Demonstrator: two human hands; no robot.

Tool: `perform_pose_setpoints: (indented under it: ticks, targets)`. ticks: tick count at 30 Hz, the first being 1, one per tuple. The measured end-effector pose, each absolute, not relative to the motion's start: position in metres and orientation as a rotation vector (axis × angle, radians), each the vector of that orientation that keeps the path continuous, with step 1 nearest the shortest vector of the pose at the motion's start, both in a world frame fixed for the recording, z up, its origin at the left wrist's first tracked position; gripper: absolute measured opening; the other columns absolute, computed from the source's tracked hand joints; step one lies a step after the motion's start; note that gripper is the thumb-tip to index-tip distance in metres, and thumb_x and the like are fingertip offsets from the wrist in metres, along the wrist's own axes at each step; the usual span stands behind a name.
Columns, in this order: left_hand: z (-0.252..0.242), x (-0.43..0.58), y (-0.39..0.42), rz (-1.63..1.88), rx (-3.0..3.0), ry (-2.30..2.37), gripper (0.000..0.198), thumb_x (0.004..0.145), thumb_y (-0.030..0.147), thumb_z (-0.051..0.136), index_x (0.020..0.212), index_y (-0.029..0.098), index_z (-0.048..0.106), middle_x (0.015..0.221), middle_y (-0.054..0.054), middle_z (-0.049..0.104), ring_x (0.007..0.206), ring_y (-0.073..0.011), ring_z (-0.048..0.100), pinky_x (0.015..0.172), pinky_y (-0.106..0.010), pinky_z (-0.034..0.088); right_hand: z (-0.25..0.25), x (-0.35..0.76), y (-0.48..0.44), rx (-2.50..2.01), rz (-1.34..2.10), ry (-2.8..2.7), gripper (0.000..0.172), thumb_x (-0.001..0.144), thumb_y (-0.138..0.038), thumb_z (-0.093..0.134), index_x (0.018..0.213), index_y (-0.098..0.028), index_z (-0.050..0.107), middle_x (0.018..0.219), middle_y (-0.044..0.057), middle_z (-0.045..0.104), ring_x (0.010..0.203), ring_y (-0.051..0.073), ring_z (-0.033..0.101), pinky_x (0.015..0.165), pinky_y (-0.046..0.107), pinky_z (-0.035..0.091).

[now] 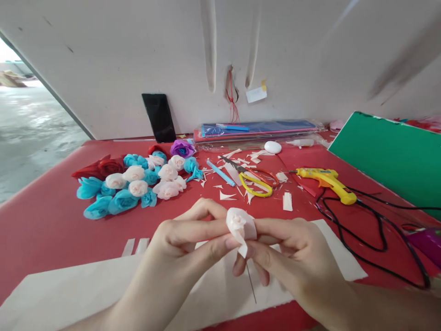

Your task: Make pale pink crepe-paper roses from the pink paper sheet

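Observation:
A pale pink paper flower (237,219) with a thin wire stem (251,285) is pinched between both hands above the table. My left hand (193,243) grips its left side with thumb and forefinger. On the other side, my right hand (292,253) pinches a petal edge, with the stem hanging below between the hands. One petal strip curls down at the front. Under the hands lies a large pale paper sheet (79,285). Ahead of them are scissors (257,184) with yellow and orange handles and a light blue pen (220,172) among paper scraps.
Finished paper flowers (138,188) in blue, pink, red and purple cluster at left. A yellow hot glue gun (325,179) with a black cord (382,239) lies at right, before a green board (392,156). A phone (159,118) leans on the wall behind the red table (44,220).

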State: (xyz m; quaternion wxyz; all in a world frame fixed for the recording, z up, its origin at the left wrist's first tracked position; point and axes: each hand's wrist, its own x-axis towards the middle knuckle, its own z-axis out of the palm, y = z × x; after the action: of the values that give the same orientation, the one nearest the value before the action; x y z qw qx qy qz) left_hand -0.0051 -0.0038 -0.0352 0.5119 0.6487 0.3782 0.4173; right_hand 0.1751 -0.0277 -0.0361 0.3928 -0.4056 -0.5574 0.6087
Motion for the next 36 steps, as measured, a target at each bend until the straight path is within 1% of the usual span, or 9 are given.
perform_pose_setpoints:
  ticks: [6, 10, 13, 17, 19, 23, 25, 29, 36]
  targets:
    - [-0.033, -0.006, -0.007, 1.039, 1.627, 0.941, 0.025, 0.089, 0.046, 0.072, 0.079, 0.027, 0.085, 0.067, -0.004, 0.069, 0.078, -0.0261, 0.065, 0.074, -0.038, 0.058, -0.035, 0.173, -0.027, -0.952, 1.578, -1.352, 0.011, 0.091, -0.027, 0.073, 0.084, -0.025, 0.082, 0.066, -0.002, 0.067, 0.052, 0.005, 0.047, 0.048, 0.014, 0.037]
    - [-0.033, -0.006, -0.01, 1.096, 1.656, 0.896, 0.027, 0.09, 0.028, 0.073, 0.066, 0.032, 0.083, 0.062, 0.001, 0.068, 0.068, -0.0178, 0.06, 0.074, -0.03, 0.054, -0.039, 0.172, -0.027, -0.928, 1.575, -1.333, 0.007, 0.086, -0.023, 0.078, 0.09, -0.026, 0.084, 0.066, -0.001, 0.07, 0.052, 0.006, 0.05, 0.05, 0.014, 0.042]
    - [-0.035, -0.005, -0.01, 1.141, 1.639, 0.882, 0.028, 0.088, 0.019, 0.072, 0.069, 0.037, 0.085, 0.063, 0.004, 0.068, 0.065, -0.0141, 0.057, 0.069, -0.023, 0.052, -0.04, 0.171, -0.028, -0.953, 1.557, -1.341, 0.01, 0.083, -0.021, 0.079, 0.091, -0.026, 0.084, 0.067, -0.001, 0.072, 0.053, 0.006, 0.052, 0.051, 0.015, 0.045]
    - [-0.037, -0.001, -0.009, 1.227, 1.613, 0.927, 0.024, 0.082, 0.018, 0.076, 0.071, 0.037, 0.086, 0.064, 0.003, 0.067, 0.063, -0.0134, 0.056, 0.063, -0.022, 0.05, -0.041, 0.169, -0.03, -1.052, 1.437, -1.386, 0.009, 0.075, -0.02, 0.083, 0.084, -0.021, 0.081, 0.064, 0.0, 0.07, 0.059, 0.01, 0.058, 0.051, 0.016, 0.046]
    - [-0.039, 0.0, -0.01, 1.203, 1.588, 0.908, 0.025, 0.084, 0.018, 0.076, 0.071, 0.037, 0.086, 0.064, 0.003, 0.067, 0.063, -0.0137, 0.057, 0.064, -0.023, 0.051, -0.041, 0.168, -0.031, -1.086, 1.393, -1.39, 0.007, 0.078, -0.026, 0.082, 0.081, -0.02, 0.08, 0.061, 0.001, 0.067, 0.056, 0.01, 0.055, 0.047, 0.016, 0.044]
    - [-0.043, -0.001, -0.011, 1.12, 1.534, 0.84, 0.025, 0.091, 0.023, 0.072, 0.077, 0.038, 0.086, 0.067, 0.002, 0.065, 0.071, -0.0159, 0.06, 0.072, -0.026, 0.053, -0.04, 0.169, -0.031, -1.089, 1.453, -1.338, 0.023, 0.088, -0.039, 0.074, 0.079, -0.018, 0.08, 0.063, 0.003, 0.07, 0.048, 0.007, 0.051, 0.043, 0.014, 0.04]
    - [-0.043, -0.003, -0.012, 1.095, 1.511, 0.833, 0.024, 0.092, 0.025, 0.072, 0.077, 0.038, 0.086, 0.07, 0.002, 0.063, 0.069, -0.0145, 0.058, 0.071, -0.025, 0.053, -0.04, 0.17, -0.031, -1.036, 1.517, -1.312, 0.016, 0.089, -0.035, 0.075, 0.085, -0.02, 0.081, 0.069, 0.002, 0.073, 0.051, 0.005, 0.054, 0.049, 0.013, 0.045]
    - [-0.041, -0.005, -0.011, 1.061, 1.534, 0.84, 0.025, 0.093, 0.026, 0.071, 0.074, 0.035, 0.085, 0.072, 0.002, 0.061, 0.07, -0.0138, 0.055, 0.068, -0.022, 0.051, -0.04, 0.171, -0.029, -0.957, 1.539, -1.305, 0.012, 0.091, -0.027, 0.073, 0.087, -0.024, 0.084, 0.069, 0.0, 0.072, 0.049, 0.004, 0.049, 0.046, 0.014, 0.041]
    - [-0.034, 0.0, -0.011, 1.001, 1.429, 0.808, 0.022, 0.091, 0.028, 0.069, 0.079, 0.034, 0.086, 0.082, 0.0, 0.062, 0.086, -0.0198, 0.063, 0.088, -0.031, 0.053, -0.043, 0.171, -0.026, -1.006, 1.463, -1.307, 0.016, 0.084, -0.037, 0.081, 0.077, -0.024, 0.085, 0.048, -0.003, 0.056, 0.043, 0.007, 0.043, 0.042, 0.019, 0.036]
